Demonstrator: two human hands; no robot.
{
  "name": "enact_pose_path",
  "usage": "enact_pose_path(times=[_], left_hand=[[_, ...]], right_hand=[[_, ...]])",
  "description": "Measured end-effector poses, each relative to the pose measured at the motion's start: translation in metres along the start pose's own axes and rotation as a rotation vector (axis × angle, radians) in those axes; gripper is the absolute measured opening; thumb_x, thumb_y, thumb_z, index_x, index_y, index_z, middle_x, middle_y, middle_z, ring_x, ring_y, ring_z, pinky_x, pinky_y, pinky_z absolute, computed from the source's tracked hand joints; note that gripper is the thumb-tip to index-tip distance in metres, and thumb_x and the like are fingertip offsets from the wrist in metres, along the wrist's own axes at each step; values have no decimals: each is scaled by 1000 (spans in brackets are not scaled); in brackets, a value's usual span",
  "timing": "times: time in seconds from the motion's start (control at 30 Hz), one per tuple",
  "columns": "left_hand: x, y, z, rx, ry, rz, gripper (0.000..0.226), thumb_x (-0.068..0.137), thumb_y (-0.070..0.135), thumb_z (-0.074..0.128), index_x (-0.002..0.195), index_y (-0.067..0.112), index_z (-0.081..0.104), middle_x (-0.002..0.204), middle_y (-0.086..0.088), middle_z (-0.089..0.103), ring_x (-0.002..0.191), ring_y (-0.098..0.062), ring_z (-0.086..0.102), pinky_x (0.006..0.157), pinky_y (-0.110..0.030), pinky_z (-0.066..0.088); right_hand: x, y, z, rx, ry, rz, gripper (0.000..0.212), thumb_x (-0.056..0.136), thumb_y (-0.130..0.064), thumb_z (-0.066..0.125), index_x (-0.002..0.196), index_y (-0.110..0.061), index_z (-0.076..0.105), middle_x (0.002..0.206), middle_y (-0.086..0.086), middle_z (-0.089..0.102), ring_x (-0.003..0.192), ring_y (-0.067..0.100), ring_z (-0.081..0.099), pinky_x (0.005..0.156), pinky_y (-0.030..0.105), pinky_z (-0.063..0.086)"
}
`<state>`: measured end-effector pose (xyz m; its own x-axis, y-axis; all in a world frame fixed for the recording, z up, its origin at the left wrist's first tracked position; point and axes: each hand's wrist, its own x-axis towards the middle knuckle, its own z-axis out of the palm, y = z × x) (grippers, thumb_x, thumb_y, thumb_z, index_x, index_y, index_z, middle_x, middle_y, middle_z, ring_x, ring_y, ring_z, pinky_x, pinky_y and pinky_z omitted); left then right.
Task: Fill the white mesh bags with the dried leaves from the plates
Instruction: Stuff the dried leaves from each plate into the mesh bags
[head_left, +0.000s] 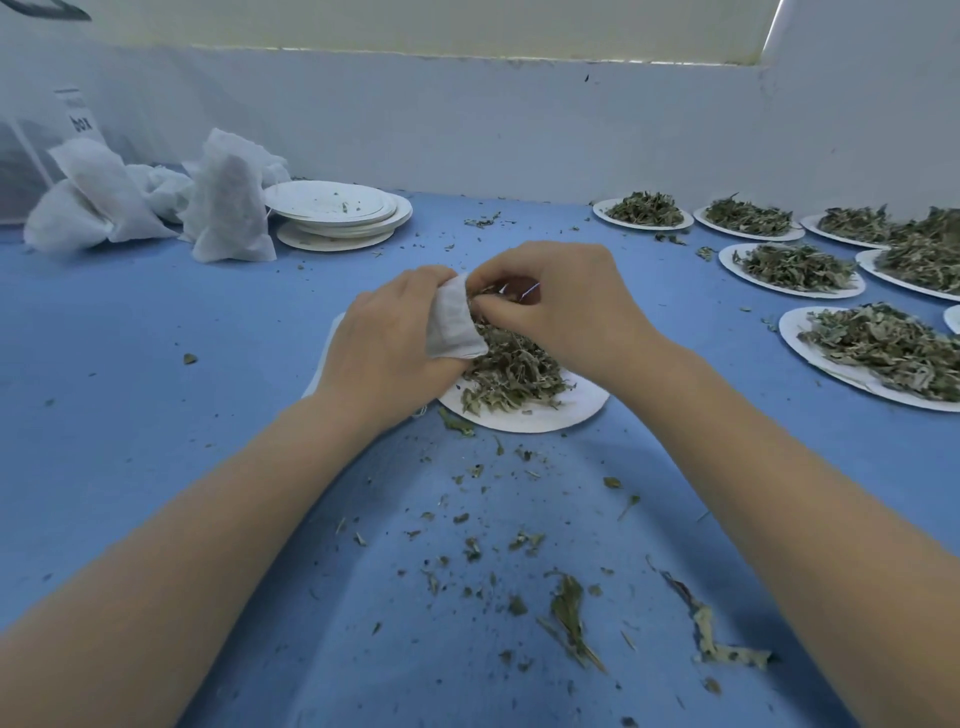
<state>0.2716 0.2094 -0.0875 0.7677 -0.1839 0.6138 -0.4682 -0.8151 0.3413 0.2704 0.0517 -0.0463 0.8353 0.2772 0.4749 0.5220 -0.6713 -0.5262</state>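
A white mesh bag (455, 326) is gripped in the curled fingers of the left hand (387, 340), directly above the paper plate (540, 413) of dried leaves (511, 371), with its mouth turned toward the right hand (558, 306). The right hand's fingertips are pinched together on leaves at the bag's opening, touching its rim. Beyond the plate to the left, filled mesh bags (156, 200) are leaned beside a stack of emptied plates (340, 213); to its right, further plates of leaves (795, 267) are laid out on the blue table (156, 364).
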Motion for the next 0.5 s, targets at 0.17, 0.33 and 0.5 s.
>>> enact_pose_path(times=[0.17, 0.33, 0.5], left_hand=[[-1, 1, 0, -45, 24, -13, 55, 75, 22, 73, 122, 4, 53, 111, -12, 61, 98, -32, 56, 79, -32, 36], [0, -1, -1, -101, 34, -72, 59, 74, 24, 72, 126, 9, 50, 116, -7, 60, 101, -27, 54, 73, -16, 27], [-1, 4, -1, -151, 26, -61, 52, 75, 25, 70, 122, 12, 52, 91, 9, 50, 82, -12, 46, 64, -15, 26]], right_hand=[[-2, -8, 3, 241, -29, 106, 11, 85, -21, 67, 94, -28, 69, 82, -14, 71, 77, -7, 63, 76, 9, 45], [-1, -6, -14, 411, -294, 157, 34, 90, -6, 51, 118, -24, 57, 103, -9, 71, 67, -5, 58, 57, 6, 41], [-3, -6, -7, 403, -92, 99, 36, 79, -2, 67, 108, -20, 60, 91, -9, 71, 81, 1, 65, 82, 18, 50]])
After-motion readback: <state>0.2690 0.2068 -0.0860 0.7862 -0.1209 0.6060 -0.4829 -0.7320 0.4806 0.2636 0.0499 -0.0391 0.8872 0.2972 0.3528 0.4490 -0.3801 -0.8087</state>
